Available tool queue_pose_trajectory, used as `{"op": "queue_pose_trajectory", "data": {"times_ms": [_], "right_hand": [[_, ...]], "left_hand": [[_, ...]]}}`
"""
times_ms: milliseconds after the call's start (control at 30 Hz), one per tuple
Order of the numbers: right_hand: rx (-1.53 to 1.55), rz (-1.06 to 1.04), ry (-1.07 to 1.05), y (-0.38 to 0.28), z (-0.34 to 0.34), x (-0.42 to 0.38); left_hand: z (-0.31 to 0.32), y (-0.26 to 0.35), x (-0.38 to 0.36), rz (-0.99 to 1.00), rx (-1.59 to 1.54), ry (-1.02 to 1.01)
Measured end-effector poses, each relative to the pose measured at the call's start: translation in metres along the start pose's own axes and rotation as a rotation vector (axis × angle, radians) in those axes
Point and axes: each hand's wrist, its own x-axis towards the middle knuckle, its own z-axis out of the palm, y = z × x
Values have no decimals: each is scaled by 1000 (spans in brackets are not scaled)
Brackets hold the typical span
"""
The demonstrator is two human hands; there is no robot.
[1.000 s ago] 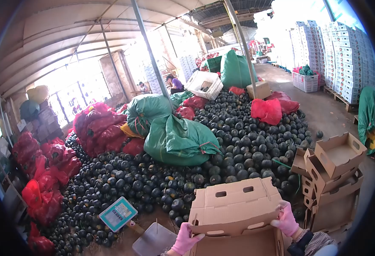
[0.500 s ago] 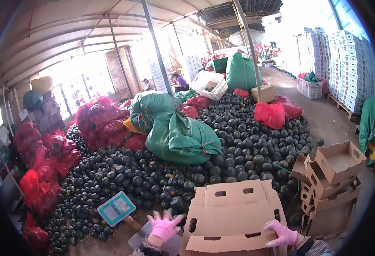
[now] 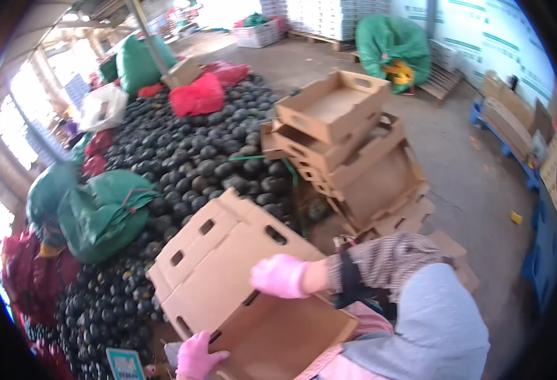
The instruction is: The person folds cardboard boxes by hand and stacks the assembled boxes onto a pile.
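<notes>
In front of me lies a large brown cardboard box point(image 3: 218, 259) with its slotted lid panel raised and its inside showing. My left hand point(image 3: 197, 358), in a pink glove, rests at the near left edge of the box, thumb apart from the fingers. Above the box's fold is my right hand point(image 3: 279, 276), also gloved in pink, with its fingers curled; whether anything is in them is hidden. A teal-framed scale display point(image 3: 125, 364) shows at the bottom left, beside my left hand.
Stacked cardboard trays point(image 3: 332, 107) stand beyond my right arm. A pile of dark round fruit point(image 3: 189, 158) spreads ahead and left. Green sacks point(image 3: 98, 218), red net bags point(image 3: 34, 278) and a white crate point(image 3: 103, 107) lie around it. Blue pallets point(image 3: 544, 253) are at far right.
The view has swung right and tilted. My left hand has come from beside the box to its edge. My right hand has moved from the right edge to over the fold, its fingers now curled.
</notes>
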Motion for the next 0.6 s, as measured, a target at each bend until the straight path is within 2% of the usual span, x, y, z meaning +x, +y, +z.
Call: {"op": "queue_pose_trajectory", "data": {"times_ms": [33, 67, 100, 200, 300, 467, 500, 567, 600], "right_hand": [[-142, 27, 25, -7, 9, 11], [-201, 21, -82, -11, 11, 24], [-257, 7, -183, -10, 7, 33], [-297, -184, -256, -4, -5, 39], [-121, -238, -261, -4, -19, 34], [-181, -234, -82, -6, 5, 28], [-149, -181, -59, -2, 0, 17], [-74, -76, -16, 12, -13, -9], [42, 65, 79, 26, -22, -35]], "left_hand": [[5, -3, -1, 273, 192, 236], [4, -7, 2, 294, 227, 245], [2, -7, 5, 305, 266, 260], [7, -9, 12, 257, 382, 247], [5, -1, 12, 305, 381, 257], [13, 5, 17, 243, 486, 270], [1, 17, 7, 244, 291, 269], [3, 19, -9, 251, -674, 514], [13, 10, -13, 283, -436, 692]]}}
